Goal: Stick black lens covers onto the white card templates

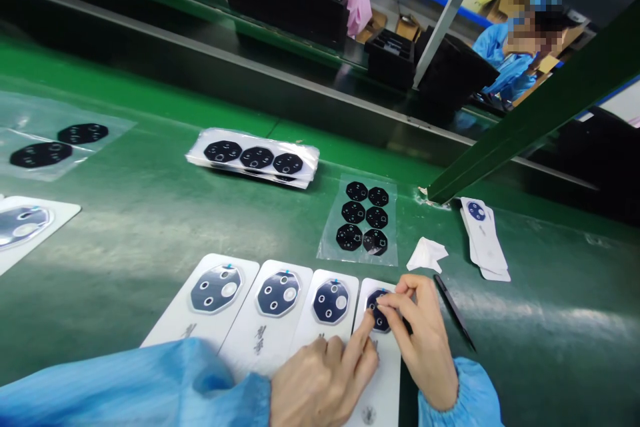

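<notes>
On the right-hand white panel (pixel 386 373) of a side-by-side row sits a dark octagonal piece (pixel 381 324) with round holes. My left hand (pixel 323 377) reaches across the panels, its index finger stretched out and touching the octagon's lower left edge, its other fingers bent. With thumb and fingertips brought together, my right hand (pixel 425 340) pinches at the octagon's upper part; whatever is between the tips is hidden. Beside these, another white panel (pixel 325 340) carries a similar octagon (pixel 327 310) with a pale round spot and a small blue tab.
A clear sheet (pixel 327 250) holds several black octagons. Behind lies a wrapped stack (pixel 197 150). Right are a crumpled white scrap (pixel 427 255), a black pen-like tool (pixel 455 312) and stacked white panels (pixel 487 247). A green post (pixel 530 113) rises from the bench. People sit beyond.
</notes>
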A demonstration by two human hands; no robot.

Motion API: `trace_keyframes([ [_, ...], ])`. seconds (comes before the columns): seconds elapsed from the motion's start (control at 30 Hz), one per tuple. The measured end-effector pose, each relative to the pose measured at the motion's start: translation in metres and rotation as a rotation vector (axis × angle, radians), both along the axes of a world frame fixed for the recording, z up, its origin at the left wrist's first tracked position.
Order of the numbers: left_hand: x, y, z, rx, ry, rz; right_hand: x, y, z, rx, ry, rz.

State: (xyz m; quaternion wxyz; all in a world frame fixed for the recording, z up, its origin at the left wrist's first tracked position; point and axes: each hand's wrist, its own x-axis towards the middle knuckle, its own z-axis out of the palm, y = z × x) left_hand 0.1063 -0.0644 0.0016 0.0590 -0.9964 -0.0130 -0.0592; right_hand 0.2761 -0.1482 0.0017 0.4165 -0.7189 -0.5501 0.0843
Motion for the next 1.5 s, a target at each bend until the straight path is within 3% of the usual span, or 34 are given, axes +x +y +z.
trace_keyframes([
  [0.8, 0.001, 0.0, 0.003, 0.018, 0.045, 0.0, 0.001, 0.003, 0.003, 0.026, -0.056, 0.042],
  [1.03, 0.001, 0.001, 0.004, 0.037, 0.048, -0.007, -0.006, 0.004, 0.008, -0.123, -0.116, 0.029],
  [1.33, -0.003, 0.002, 0.006, 0.073, 0.027, -0.047, -0.005, 0.001, 0.007, -0.14, 0.104, -0.015],
  [1.5, 0.001, 0.016, 0.016, -0.09, -0.001, -0.051, -0.003, 0.001, 0.006, -0.105, 0.206, -0.122],
])
